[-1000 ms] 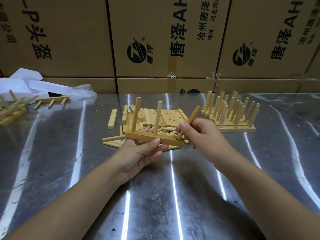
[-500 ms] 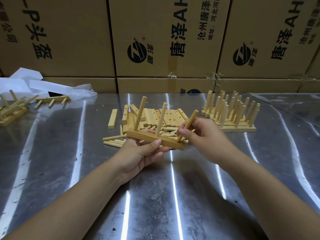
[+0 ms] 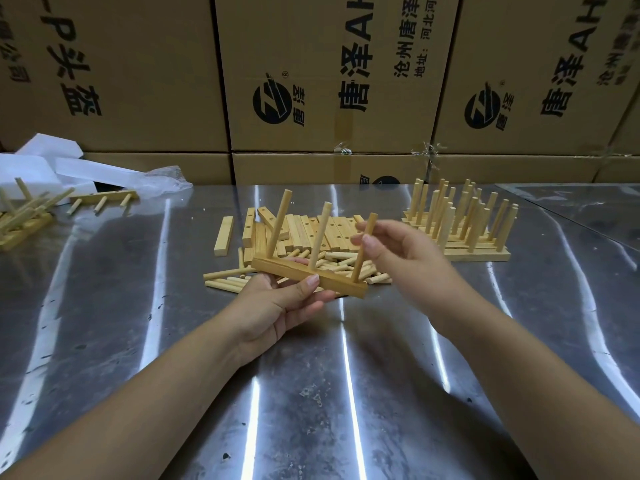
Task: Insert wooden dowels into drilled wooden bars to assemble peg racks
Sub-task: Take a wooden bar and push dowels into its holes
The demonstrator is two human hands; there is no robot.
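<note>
Bar (image 3: 346, 289) gripped in my left hand (image 3: 273, 306), right hand (image 3: 408, 254) pinching its end dowel (image 3: 358, 268), and behind it loose dowels (image 3: 221, 282) and drilled bars (image 3: 301, 228) pile up, partly hidden by my hands.

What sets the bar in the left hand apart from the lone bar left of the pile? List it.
The held bar carries three dowels; the lone bar carries none. The held bar is gripped in the left hand; the lone bar lies flat on the table. Both are pale wood.

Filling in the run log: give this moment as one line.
left hand grips bar | right hand pinches third dowel in bar | two other dowels seated
</note>
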